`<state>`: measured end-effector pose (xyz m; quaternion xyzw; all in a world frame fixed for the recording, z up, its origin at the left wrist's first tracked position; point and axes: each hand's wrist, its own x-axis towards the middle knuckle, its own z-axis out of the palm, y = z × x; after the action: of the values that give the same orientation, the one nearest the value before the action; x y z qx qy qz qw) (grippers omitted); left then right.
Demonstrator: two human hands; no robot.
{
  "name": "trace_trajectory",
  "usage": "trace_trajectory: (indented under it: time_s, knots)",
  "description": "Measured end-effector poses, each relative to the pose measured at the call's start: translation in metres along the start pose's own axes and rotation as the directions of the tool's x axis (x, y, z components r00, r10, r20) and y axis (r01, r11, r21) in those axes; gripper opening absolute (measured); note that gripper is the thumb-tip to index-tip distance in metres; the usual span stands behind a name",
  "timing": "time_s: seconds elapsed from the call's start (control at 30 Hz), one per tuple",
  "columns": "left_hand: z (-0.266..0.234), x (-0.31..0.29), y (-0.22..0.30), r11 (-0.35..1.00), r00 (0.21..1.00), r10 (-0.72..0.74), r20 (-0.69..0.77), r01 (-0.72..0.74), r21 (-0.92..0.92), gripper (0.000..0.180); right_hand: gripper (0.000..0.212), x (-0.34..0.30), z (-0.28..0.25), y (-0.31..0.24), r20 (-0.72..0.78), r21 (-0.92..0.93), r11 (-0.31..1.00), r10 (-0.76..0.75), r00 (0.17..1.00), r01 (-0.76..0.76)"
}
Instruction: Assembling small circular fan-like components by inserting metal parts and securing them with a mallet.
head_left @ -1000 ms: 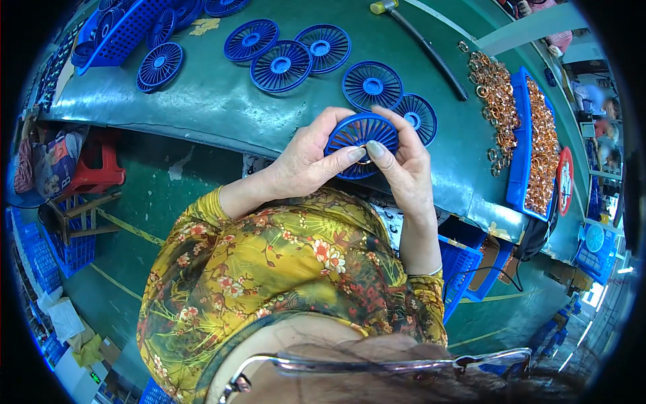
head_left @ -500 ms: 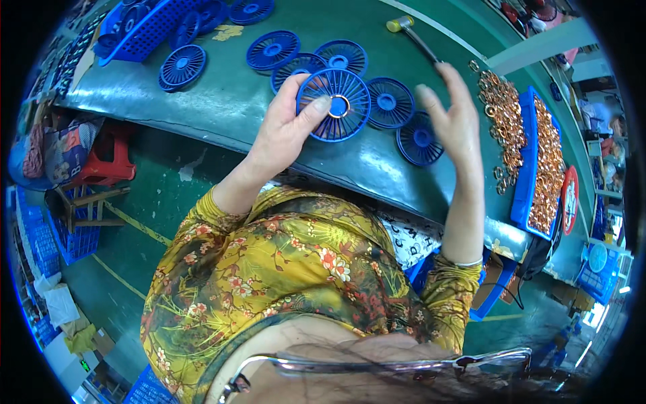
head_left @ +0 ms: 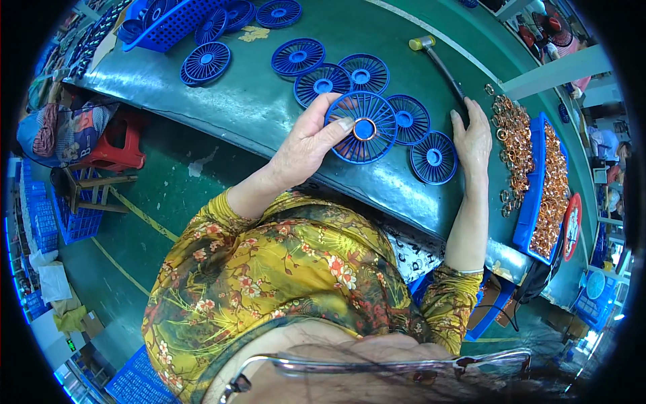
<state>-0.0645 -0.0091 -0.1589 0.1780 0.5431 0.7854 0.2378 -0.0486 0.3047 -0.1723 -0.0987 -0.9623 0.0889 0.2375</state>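
My left hand (head_left: 306, 145) grips a round blue plastic grille (head_left: 381, 138) by its left side, the thumb on top reaching toward the hub. A copper-coloured ring (head_left: 364, 129) sits around that hub. My right hand (head_left: 475, 138) is at the near end of a hammer (head_left: 441, 64) with a dark handle and yellowish head; its thumb and fingers are apart. Whether the fingertips touch the handle I cannot tell. Between my hands and beyond them, more blue grilles (head_left: 434, 157) lie on the green tabletop (head_left: 269, 121), some of them overlapping.
A loose heap of copper-coloured rings (head_left: 513, 141) lies right of my right hand, beside a blue tray (head_left: 523, 225) full of them. At the far left stands a blue basket (head_left: 168, 30) of blue parts. A red stool (head_left: 121, 145) is below the table's left end.
The whole view has shifted, so the table things appear lower and further right. My right thumb and fingers have come closer together near the hammer handle. The left hand keeps its grille.
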Motion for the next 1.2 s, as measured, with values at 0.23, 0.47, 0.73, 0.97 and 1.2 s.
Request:
trace_trajectory:
  time_s: [0.23,0.47,0.73,0.97,1.2]
  knots:
    - [0.010,0.000,-0.015,0.997,0.999,-0.041,0.007,0.041,0.059,0.033,0.036,-0.037,-0.060,-0.098,-0.149,0.378,0.774,-0.490,0.859,0.507]
    - [0.025,0.003,-0.013,0.978,0.974,-0.198,0.112,0.188,0.092,0.031,0.012,-0.057,-0.050,-0.096,-0.097,0.287,0.626,-0.734,0.672,0.725]
    - [0.047,-0.007,0.010,0.960,0.930,-0.275,0.244,0.254,0.114,0.029,0.014,-0.070,-0.079,-0.087,-0.253,0.223,0.608,-0.719,0.648,0.762]
    - [0.067,-0.003,-0.001,0.924,0.945,-0.046,0.324,-0.084,0.374,0.032,0.021,-0.081,-0.082,-0.061,-0.200,0.342,0.660,-0.645,0.738,0.669]
    - [0.085,0.025,-0.003,0.899,0.819,-0.438,0.372,0.409,0.157,0.028,0.017,-0.083,-0.096,-0.045,-0.068,0.269,0.706,-0.665,0.744,0.655]
